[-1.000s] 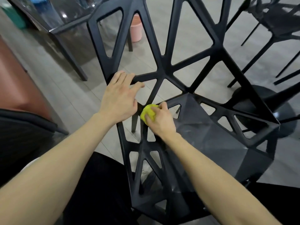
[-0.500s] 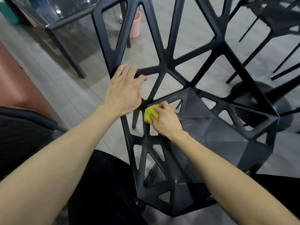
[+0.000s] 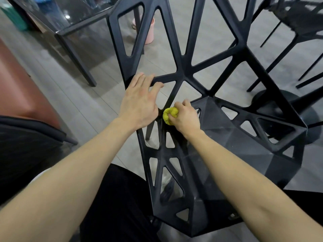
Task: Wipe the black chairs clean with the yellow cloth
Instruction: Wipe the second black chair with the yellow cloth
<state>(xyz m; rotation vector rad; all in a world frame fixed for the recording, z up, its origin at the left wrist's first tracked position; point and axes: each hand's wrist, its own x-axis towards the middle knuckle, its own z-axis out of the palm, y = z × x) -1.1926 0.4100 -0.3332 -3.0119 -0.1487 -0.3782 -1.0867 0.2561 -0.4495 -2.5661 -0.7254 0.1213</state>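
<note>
Grey floor behind black chair [image 3: 183, 77]; yellow cloth [image 3: 169, 114] bunched inside curled right-hand fingers [image 3: 181, 106].

The black chair [image 3: 183, 75] under the left hand [image 3: 138, 103] looks like moulded plastic, smooth with a dull sheen (its seat panel beside the right hand [image 3: 185, 116] shows faint smears). The yellow cloth [image 3: 169, 115] bunched in that right hand looks soft and matt. Beyond the left hand, the table [image 3: 73, 16] top is glossy and reflective.
</note>
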